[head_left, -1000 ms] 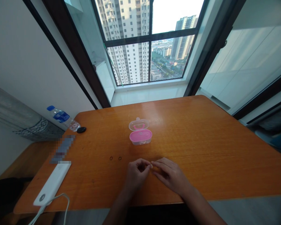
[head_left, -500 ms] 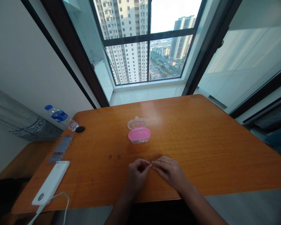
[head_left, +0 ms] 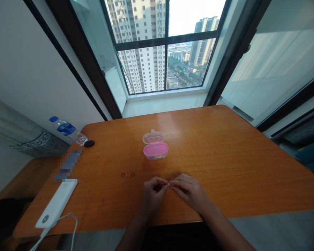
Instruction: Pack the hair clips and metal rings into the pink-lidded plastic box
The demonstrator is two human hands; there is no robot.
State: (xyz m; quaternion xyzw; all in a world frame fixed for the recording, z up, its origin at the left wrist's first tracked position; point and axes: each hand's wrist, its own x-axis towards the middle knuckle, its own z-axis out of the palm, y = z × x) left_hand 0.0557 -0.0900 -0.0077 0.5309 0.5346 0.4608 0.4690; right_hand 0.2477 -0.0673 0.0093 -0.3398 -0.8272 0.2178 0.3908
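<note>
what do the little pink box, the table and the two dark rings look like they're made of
Little box: plastic by the look, pink base, clear glossy lid. Table: wood or veneer, orange-brown, visible grain, a sheen reflecting the window. Two dark rings and the tiny piece pinched in the fingers: too small to tell, perhaps rubber or metal.

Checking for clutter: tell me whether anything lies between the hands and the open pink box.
Nothing visible: bare table separates left hand and right hand from the pink box; two small rings lie farther left.
</note>
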